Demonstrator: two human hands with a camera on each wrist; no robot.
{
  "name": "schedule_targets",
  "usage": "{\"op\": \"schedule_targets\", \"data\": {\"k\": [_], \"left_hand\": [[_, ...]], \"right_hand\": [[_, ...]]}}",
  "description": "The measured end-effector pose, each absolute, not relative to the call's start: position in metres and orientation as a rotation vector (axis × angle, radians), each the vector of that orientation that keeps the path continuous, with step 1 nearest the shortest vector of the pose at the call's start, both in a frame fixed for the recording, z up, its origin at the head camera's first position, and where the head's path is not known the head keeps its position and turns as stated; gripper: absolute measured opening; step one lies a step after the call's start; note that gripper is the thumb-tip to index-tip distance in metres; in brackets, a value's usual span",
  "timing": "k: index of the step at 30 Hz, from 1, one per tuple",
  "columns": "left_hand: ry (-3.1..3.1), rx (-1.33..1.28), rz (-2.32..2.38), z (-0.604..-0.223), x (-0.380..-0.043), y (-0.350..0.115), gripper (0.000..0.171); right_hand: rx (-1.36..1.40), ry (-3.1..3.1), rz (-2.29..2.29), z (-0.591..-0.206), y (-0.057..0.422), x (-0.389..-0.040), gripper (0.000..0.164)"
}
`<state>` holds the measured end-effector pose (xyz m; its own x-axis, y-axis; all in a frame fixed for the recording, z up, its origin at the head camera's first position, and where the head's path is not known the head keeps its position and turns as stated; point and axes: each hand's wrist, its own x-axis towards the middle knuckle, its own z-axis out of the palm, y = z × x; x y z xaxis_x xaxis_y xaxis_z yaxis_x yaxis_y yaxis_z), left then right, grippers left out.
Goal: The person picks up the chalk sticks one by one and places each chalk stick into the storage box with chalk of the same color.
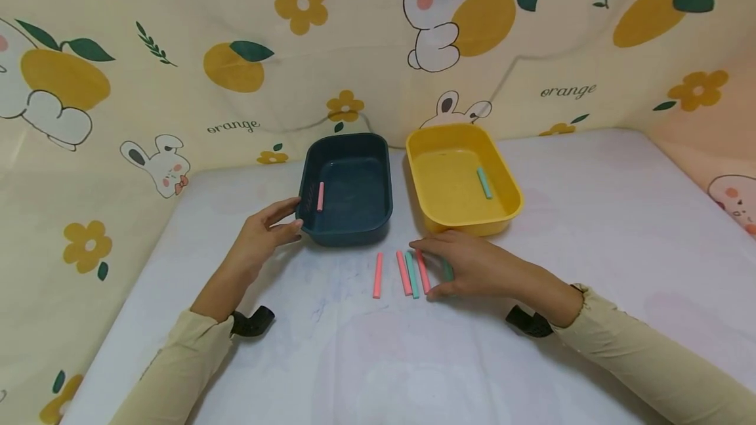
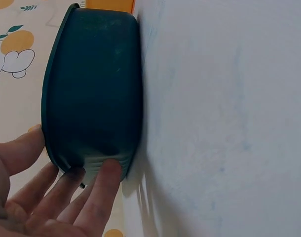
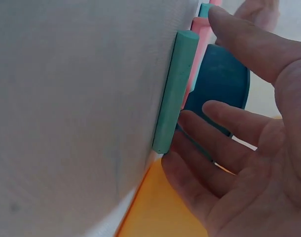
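Observation:
Pink and green chalk sticks lie on the table, among them a pink chalk at the left (image 1: 377, 275) and a green chalk (image 3: 175, 94) partly hidden by my right hand in the head view. My right hand (image 1: 481, 264) reaches over the right end of the row. Its thumb and fingers are spread around the chalks, with the thumb by a pink chalk (image 1: 422, 271). My left hand (image 1: 260, 238) rests its fingers against the outer left side of the dark blue tray (image 1: 348, 239). One pink chalk (image 1: 321, 196) lies in that tray. A green chalk (image 1: 484, 183) lies in the yellow tray (image 1: 466, 223).
Both trays stand side by side at the back of the white-covered table (image 1: 413, 366). Behind them hangs a patterned cloth (image 1: 354, 64) with rabbits and oranges. A black wrist strap piece (image 1: 254, 321) shows below the left wrist.

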<state>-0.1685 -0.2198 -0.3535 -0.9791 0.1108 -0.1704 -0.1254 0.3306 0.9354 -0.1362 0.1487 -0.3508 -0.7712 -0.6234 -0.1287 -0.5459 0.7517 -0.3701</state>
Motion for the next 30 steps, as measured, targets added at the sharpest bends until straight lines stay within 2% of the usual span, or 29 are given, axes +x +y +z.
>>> {"op": "schedule_targets", "data": {"k": [20, 30], "left_hand": [[2.345, 0.007, 1.755, -0.3565, -0.1703, -0.2218, 0.061], [2.336, 0.025, 1.782, -0.3592, -0.1711, -0.2226, 0.062]], "right_hand": [[-0.873, 2.725, -0.394, -0.3496, 0.1438, -0.1364, 0.082], [-1.023, 2.755, -0.442, -0.3426, 0.1446, -0.1317, 0.079]]}}
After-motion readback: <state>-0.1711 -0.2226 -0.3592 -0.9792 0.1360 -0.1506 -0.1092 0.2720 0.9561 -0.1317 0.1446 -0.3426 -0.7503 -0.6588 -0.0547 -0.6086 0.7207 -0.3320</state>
